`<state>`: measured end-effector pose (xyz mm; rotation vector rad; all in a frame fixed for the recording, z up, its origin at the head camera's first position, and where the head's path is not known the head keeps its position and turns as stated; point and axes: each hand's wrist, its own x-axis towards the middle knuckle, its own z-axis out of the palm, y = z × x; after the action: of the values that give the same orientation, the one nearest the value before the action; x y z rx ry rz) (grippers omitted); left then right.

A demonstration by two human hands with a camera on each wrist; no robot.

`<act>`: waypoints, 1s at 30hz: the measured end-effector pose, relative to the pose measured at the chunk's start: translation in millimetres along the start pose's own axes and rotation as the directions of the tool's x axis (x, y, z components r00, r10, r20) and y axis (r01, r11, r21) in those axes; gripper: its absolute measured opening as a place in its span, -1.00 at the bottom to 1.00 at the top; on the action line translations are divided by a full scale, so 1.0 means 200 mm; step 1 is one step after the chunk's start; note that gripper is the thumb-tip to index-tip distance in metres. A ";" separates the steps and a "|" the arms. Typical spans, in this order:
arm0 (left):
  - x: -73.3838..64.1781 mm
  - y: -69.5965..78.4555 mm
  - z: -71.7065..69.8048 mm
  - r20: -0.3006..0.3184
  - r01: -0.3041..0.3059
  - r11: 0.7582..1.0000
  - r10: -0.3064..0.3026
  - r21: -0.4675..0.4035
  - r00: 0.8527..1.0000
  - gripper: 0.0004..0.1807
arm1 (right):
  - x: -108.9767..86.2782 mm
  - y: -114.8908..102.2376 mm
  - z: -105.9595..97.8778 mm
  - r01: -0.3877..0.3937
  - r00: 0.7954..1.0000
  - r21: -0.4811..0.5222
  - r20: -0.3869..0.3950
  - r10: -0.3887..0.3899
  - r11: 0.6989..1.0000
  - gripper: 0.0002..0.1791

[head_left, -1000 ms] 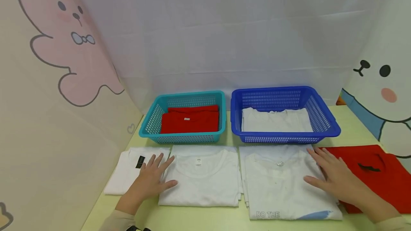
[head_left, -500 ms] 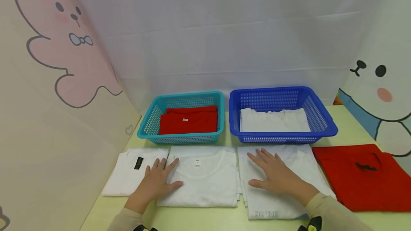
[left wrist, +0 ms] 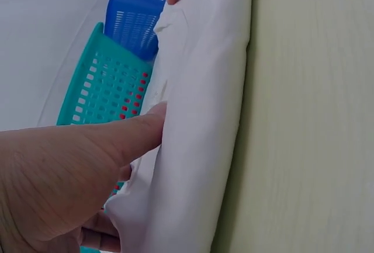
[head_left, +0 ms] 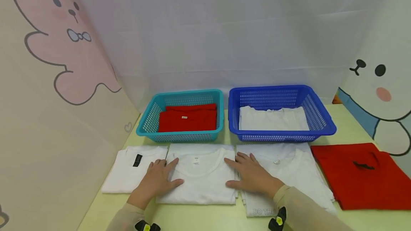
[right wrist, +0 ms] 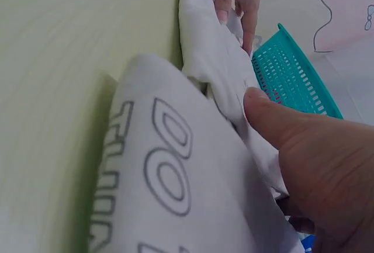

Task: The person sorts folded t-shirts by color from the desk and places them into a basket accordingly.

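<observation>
A folded white T-shirt (head_left: 202, 188) with a small neck label lies on a light folded layer in front of the baskets. My left hand (head_left: 157, 179) rests at its left side, fingers spread and thumb on the cloth. Over its right side lies my right hand (head_left: 252, 175), thumb and index finger on the shirt, the other fingers over the neighbouring pile. That pile is topped by a white T-shirt (head_left: 305, 174) with printed letters. In the left wrist view, the left thumb (left wrist: 146, 127) touches the shirt's top. The right thumb (right wrist: 260, 110) appears likewise in the right wrist view.
A teal basket (head_left: 179, 137) holds folded red garments; a blue basket (head_left: 276, 137) beside it holds white ones. At far left lies a white T-shirt (head_left: 120, 177) with a black label. A folded red T-shirt (head_left: 359, 188) lies at the right. Printed curtains (head_left: 93, 124) enclose the table.
My right hand has moved left, from the lettered T-shirt at the right to the right side of the middle white T-shirt. The left hand has stayed nearly in place.
</observation>
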<state>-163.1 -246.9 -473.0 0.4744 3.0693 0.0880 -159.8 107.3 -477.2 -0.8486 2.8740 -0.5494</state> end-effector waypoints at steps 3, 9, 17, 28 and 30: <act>0.01 0.01 -0.02 0.004 0.016 1.000 -0.016 0.012 1.000 -0.11 | 0.03 -0.03 0.01 0.012 1.000 0.003 0.002 -0.012 1.000 -0.13; 0.00 0.04 -0.04 0.064 0.087 0.996 -0.087 0.005 0.994 -0.07 | 0.06 -0.08 0.03 0.002 1.000 0.032 -0.021 -0.001 0.999 -0.17; 0.00 0.05 -0.05 0.119 0.117 0.990 -0.107 -0.080 0.987 -0.04 | 0.08 -0.13 0.04 -0.055 0.998 0.209 0.018 0.053 0.976 -0.29; 0.04 0.05 -0.04 0.098 0.101 0.961 -0.078 -0.259 0.992 -0.05 | 0.11 -0.10 0.08 -0.142 0.989 0.444 0.021 0.148 0.885 -0.42; 0.05 0.04 -0.03 0.120 0.114 0.940 -0.079 -0.320 0.990 -0.04 | 0.12 -0.10 0.09 -0.166 0.984 0.487 0.026 0.176 0.858 -0.47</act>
<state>-170.4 -237.6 -466.6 0.2967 2.8844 0.5403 -166.9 72.6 -485.8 -0.4988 2.5907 -1.1936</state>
